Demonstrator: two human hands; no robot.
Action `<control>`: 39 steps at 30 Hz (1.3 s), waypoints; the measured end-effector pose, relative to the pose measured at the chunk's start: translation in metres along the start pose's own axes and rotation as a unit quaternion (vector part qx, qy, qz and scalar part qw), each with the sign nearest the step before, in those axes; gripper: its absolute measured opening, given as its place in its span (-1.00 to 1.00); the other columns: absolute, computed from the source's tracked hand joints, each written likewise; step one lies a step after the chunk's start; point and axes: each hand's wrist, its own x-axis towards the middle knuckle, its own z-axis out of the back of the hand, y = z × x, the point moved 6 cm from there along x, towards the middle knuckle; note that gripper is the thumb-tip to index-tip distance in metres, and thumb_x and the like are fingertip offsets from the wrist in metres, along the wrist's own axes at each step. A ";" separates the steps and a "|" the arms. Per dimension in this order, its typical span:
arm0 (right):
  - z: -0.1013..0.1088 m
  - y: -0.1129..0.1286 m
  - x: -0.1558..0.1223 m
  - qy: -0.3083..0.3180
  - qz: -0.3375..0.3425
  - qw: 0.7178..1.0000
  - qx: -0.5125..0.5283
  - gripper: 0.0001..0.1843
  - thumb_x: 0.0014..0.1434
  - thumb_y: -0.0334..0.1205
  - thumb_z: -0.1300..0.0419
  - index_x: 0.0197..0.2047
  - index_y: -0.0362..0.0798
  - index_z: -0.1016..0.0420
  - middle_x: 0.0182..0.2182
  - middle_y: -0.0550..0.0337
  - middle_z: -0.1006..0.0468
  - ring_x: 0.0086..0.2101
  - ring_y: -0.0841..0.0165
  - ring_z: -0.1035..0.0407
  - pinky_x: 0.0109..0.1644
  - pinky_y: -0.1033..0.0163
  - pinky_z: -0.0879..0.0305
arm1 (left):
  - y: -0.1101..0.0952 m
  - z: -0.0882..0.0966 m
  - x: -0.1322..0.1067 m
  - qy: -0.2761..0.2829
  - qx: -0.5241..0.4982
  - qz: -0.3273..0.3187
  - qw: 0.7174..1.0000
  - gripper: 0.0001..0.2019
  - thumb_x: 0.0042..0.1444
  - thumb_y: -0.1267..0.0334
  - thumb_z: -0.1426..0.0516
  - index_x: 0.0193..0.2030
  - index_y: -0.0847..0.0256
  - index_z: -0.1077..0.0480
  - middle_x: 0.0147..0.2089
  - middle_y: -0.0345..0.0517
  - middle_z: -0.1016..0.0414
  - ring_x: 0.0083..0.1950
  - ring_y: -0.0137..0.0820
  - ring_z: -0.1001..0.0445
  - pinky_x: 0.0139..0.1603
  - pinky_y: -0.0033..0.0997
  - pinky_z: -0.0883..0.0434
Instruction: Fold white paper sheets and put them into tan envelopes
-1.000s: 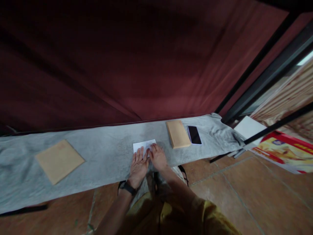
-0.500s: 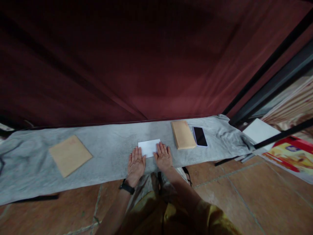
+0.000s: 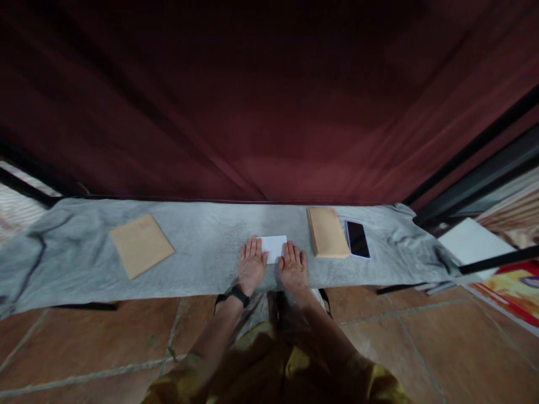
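A small white sheet of paper [image 3: 273, 248] lies flat on the grey cloth [image 3: 210, 247] in front of me. My left hand [image 3: 251, 265], with a dark watch [image 3: 240, 295] at its wrist, rests flat on the paper's left end, fingers stretched out. On the right end lies my right hand [image 3: 293, 270], also flat, its fingers slightly spread. The paper's two side edges are partly hidden under the hands. To the right of my right hand sits a stack of brown envelopes [image 3: 329, 233]. Off to the left is a single brown envelope [image 3: 142, 246], turned at an angle.
A phone [image 3: 357, 239] lies right of the envelope stack. Behind the cloth-covered surface hangs a dark red curtain [image 3: 269, 112]. Black metal bars [image 3: 475, 146] stand at the right, with a white panel [image 3: 475, 241] and a red-and-yellow box [image 3: 514, 289] beyond.
The camera view has turned slightly, shifting most things right in the picture. Both hands stay flat on the white paper, which still lies between them.
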 end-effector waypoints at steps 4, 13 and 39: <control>0.000 -0.001 -0.001 -0.006 0.007 1.000 -0.007 -0.43 0.47 -0.20 0.13 0.45 -0.21 -0.18 0.39 -0.10 -0.24 0.34 0.08 -0.17 0.44 -0.15 0.07 | 0.006 -0.008 0.003 0.020 0.000 0.005 1.000 -0.36 0.42 0.04 0.16 0.51 0.38 -0.03 0.56 0.17 0.03 0.59 -0.17 0.13 0.54 -0.06 0.07; 0.003 -0.014 -0.010 -0.013 -0.007 1.000 -0.002 -0.45 0.48 -0.24 0.16 0.44 -0.21 -0.20 0.38 -0.08 -0.27 0.36 0.11 -0.13 0.44 -0.08 0.05 | 0.006 -0.009 0.002 0.028 0.008 0.015 0.999 -0.21 0.36 -0.18 0.11 0.52 0.38 0.00 0.58 0.25 0.11 0.59 -0.07 0.14 0.55 -0.05 0.15; 0.001 -0.014 -0.019 -0.037 0.116 0.991 0.052 -0.34 0.46 0.00 0.00 0.49 -0.17 -0.09 0.38 -0.09 -0.26 0.36 0.13 -0.15 0.47 -0.07 0.02 | 0.020 -0.005 0.003 -0.002 0.055 0.007 0.998 -0.36 0.42 0.00 0.13 0.52 0.30 -0.02 0.55 0.16 0.00 0.56 -0.03 0.03 0.51 0.07 0.06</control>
